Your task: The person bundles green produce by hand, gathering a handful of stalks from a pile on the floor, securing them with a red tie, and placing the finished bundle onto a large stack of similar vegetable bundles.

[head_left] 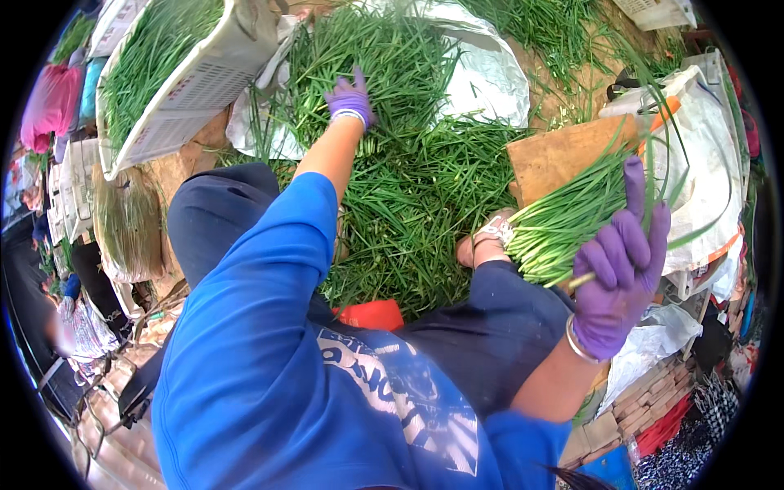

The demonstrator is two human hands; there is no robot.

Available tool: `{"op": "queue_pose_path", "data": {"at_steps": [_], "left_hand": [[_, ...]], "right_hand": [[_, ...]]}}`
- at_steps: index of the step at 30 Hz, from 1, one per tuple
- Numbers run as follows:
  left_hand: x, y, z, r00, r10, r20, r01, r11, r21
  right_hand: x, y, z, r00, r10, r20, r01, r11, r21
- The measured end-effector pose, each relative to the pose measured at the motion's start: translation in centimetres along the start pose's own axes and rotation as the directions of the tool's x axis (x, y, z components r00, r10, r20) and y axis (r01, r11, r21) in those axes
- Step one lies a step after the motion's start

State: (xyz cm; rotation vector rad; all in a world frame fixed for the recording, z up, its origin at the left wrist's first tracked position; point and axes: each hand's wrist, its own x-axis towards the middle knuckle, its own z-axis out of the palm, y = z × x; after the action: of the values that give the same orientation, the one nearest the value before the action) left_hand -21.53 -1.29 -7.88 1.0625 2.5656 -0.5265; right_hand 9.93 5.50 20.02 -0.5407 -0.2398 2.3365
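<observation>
We see two hands in purple gloves at work among green leaves. The left hand [349, 104] lies on the heap [376, 61], its back toward us and its fingers loosely parted; we make out nothing gripped in it, though what lies under the palm is hidden. The heap sits at the top of our view, partly on a white sheet [490, 77].

The right hand [612, 269] is raised at the right, one finger pointing up, the thumb out and the other fingers curled in. We see it holding a stalk [581, 280], whose pale end pokes out beside the curled fingers; long leaves rise behind the hand.

Just beside that hand we find a bundle [563, 216] of leaves, pale ends toward us, leaning at a wooden board [563, 155] near the right foot [490, 237]. Between the two legs we see loose leaves [416, 212] spread thickly, with a red thing [369, 316] at their near edge; we cannot tell what it is.

At the upper left we see a tilted white crate [200, 110] full of leaves, and below it a dry bundle [126, 220]. At the far right, we see white sacking [702, 171].
</observation>
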Motion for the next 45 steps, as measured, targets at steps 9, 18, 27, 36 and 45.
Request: {"op": "queue_pose_path", "data": {"at_steps": [9,18,27,36,45], "left_hand": [[6.7,-3.7,-2.4,0.654,0.329,0.682,-0.131,0.936,-0.326],[7.8,-9.7,-6.3,0.45,0.676,0.584,-0.893,0.357,0.275],[3.0,-7.6,-10.5,0.785,0.468,-0.406,-0.576,0.793,-0.199],[-13.5,-7.9,-23.4,0.916,0.086,-0.392,-0.317,0.753,-0.576],[-27.2,-3.3,-14.4,0.855,0.338,-0.393,-0.509,0.408,-0.758]], "right_hand": [[0.6,-1.8,-1.3,1.0,-0.02,-0.02,0.021,0.999,0.044],[0.6,-1.2,-2.0,0.998,0.003,0.059,0.001,0.997,-0.079],[2.2,-4.6,-7.2,0.943,0.332,0.026,-0.293,0.864,-0.411],[4.0,1.2,-4.9,0.735,0.387,0.557,-0.555,0.815,0.165],[2.4,12.6,-3.3,0.89,0.403,0.214,-0.217,0.786,-0.579]]}}
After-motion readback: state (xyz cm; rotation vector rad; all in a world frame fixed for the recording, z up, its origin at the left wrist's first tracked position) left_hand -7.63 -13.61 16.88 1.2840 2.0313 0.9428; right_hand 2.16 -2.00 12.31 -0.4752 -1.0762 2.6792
